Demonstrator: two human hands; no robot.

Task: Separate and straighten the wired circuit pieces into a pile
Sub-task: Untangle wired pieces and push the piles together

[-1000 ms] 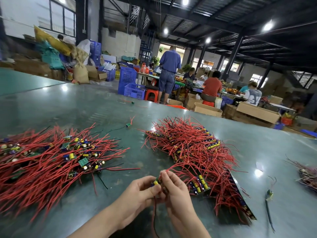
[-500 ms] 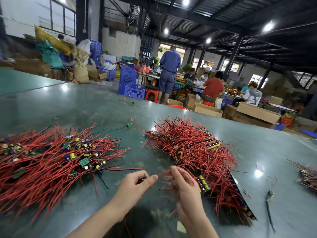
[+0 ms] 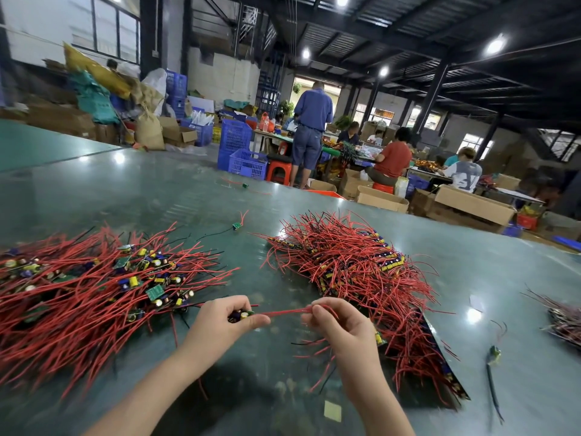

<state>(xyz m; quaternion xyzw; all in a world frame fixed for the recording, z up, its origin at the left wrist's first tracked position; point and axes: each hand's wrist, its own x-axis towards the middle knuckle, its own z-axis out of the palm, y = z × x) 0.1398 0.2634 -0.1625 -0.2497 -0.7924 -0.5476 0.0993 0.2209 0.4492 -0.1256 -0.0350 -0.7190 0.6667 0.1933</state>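
Observation:
My left hand pinches a small circuit piece with a green board and capacitors. Its red wires run taut to the right into my right hand, which grips their far end. Both hands hover above the dark green table near its front edge. To the left lies a spread pile of circuit pieces with straight red wires. To the right lies a tangled heap of red-wired pieces.
A single wired piece lies mid-table, another farther back. A loose piece with a black wire lies at the right, near another bundle at the edge. A yellow paper scrap lies near me. People work at tables beyond.
My hands were together on the piece, then drew apart. The left hand moved left with the board and the right hand slid right along the red wires, pulling them straight.

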